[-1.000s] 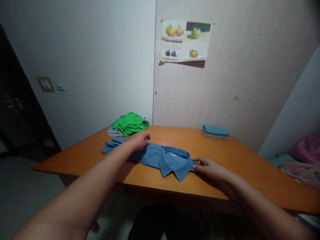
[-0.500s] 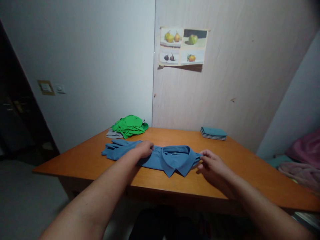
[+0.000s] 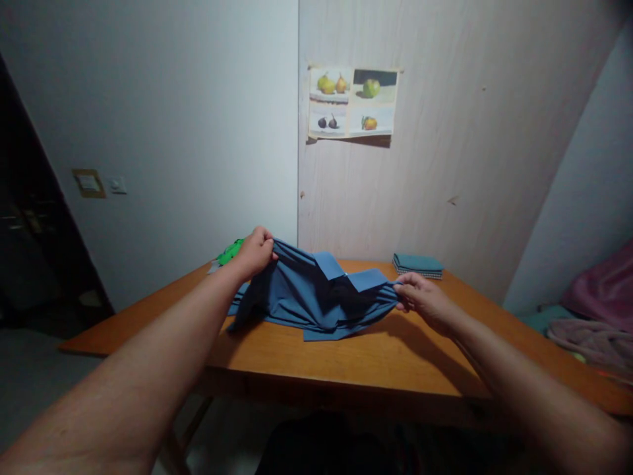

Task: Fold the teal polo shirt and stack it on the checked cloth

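Observation:
A blue collared shirt [image 3: 301, 290] hangs between my two hands, its upper edge raised off the wooden table [image 3: 376, 363]. My left hand [image 3: 260, 249] is closed on the shirt's upper left part. My right hand [image 3: 418, 297] pinches its right end, where the cloth gathers into folds. The collar points lie along the top edge between the hands. Lower folds of the shirt rest on the tabletop, and its inner side is in dark shadow.
Behind my left hand a crumpled green garment [image 3: 230, 252] is partly hidden, with grey cloth by it. A folded teal cloth stack [image 3: 418, 264] sits at the back right. Pink and mauve fabrics [image 3: 593, 336] lie beyond the table's right edge. A fruit picture [image 3: 352, 103] hangs on the wall.
My left hand has risen and moved left and away, lifting the shirt off the table. The collar has flipped from facing me to the far upper edge. My right hand still grips the right end.

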A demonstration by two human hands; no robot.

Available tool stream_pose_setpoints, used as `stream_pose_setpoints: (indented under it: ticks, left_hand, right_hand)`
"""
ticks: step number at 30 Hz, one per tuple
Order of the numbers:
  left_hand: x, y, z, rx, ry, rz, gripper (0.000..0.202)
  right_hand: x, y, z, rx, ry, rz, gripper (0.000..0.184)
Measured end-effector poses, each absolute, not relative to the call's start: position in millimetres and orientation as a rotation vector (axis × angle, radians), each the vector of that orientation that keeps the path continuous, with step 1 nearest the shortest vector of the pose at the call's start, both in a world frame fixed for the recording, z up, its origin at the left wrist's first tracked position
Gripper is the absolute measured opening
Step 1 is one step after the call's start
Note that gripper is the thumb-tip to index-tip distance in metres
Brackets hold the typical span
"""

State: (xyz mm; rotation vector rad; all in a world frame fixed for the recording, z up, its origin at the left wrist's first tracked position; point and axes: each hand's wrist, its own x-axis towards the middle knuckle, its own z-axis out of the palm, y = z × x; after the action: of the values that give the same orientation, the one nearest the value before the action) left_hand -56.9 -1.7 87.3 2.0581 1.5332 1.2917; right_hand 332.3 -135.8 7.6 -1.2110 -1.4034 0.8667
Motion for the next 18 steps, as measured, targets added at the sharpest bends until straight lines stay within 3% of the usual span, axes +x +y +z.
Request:
stream_pose_setpoints:
  ticks: [4,8,11,18]
  left_hand:
    - [-66.2,-8.7,108.9,2.546,1.57,1.267,0.02]
    - [-63.7,-16.7,116.0,2.945,1.446,1.09,0.035]
    - [-59.3,-22.9,121.8,2.932,1.566,1.067,0.027]
    - [-53.6,-23.4,140.2,2.434,1.92,1.431,0.019]
  right_hand:
    - [335.1,-126.2,22.4,-1.467,-1.914,0.358,0.024]
    - [339.3,-110.2,35.6,-1.732,-1.873,-0.152,0.004]
    - [345.0,-99.4,45.7,-1.798,-1.568,-0.141,0.011]
    - [340.3,-80.8,73.7,-1.566,-1.076,0.296,0.009]
